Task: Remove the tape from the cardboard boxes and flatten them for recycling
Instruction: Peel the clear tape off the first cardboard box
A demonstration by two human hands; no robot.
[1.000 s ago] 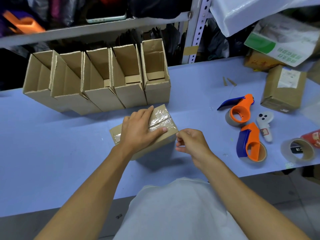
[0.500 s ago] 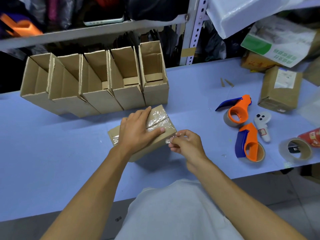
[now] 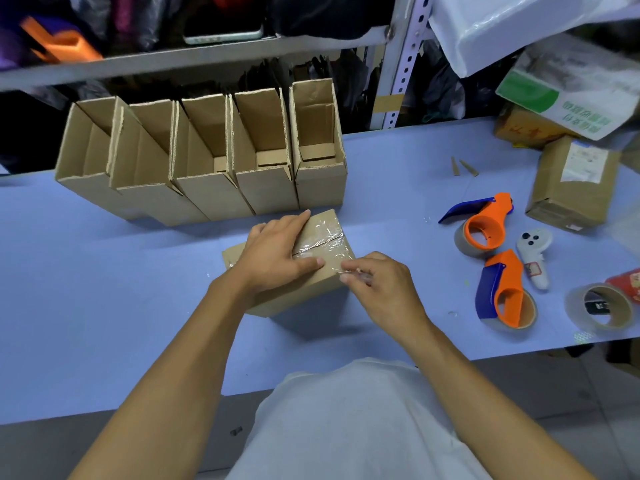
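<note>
Two hands on taped box (image 3: 311, 289): left hand (image 3: 277, 254) flat, pressing; right hand (image 3: 377, 285) fingers pinching tape (image 3: 322, 237) end.

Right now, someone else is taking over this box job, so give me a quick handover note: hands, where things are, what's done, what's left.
Left hand presses flat on the taped box, steadying it on the blue table.
Right hand pinches the clear tape end at the box's near right edge.
Done: five opened boxes stand in a row behind.
Left: peel this tape, flatten everything. Another sealed box sits far right.
</note>
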